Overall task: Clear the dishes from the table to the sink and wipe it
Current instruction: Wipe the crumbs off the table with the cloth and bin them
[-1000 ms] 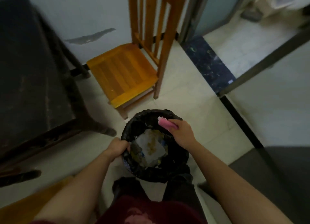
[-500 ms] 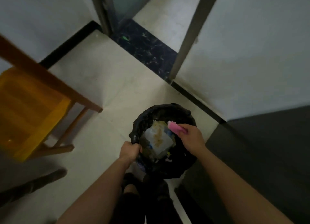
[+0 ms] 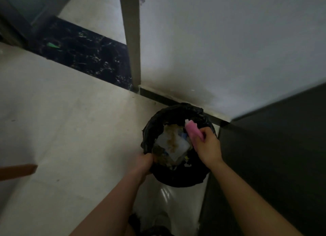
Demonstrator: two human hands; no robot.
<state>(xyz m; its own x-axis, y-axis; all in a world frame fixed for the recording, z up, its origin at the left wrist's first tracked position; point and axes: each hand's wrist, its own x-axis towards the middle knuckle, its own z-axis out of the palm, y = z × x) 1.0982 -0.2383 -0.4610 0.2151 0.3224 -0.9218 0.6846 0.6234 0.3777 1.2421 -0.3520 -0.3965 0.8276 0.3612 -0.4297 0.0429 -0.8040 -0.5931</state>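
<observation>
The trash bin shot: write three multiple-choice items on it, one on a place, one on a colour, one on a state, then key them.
1. Where does the trash bin stand?
A. under a chair
B. on the floor by the wall
C. on a table

2. What colour is the cloth in the right hand?
A. pink
B. green
C. yellow

3. What is the left hand doing?
A. hanging free
B. holding a plate
C. gripping the bin's rim

Key: 1 B, the wall's baseboard runs just behind it; 2 A, pink shows above the fingers; 3 C, its fingers curl over the black liner's edge.
</observation>
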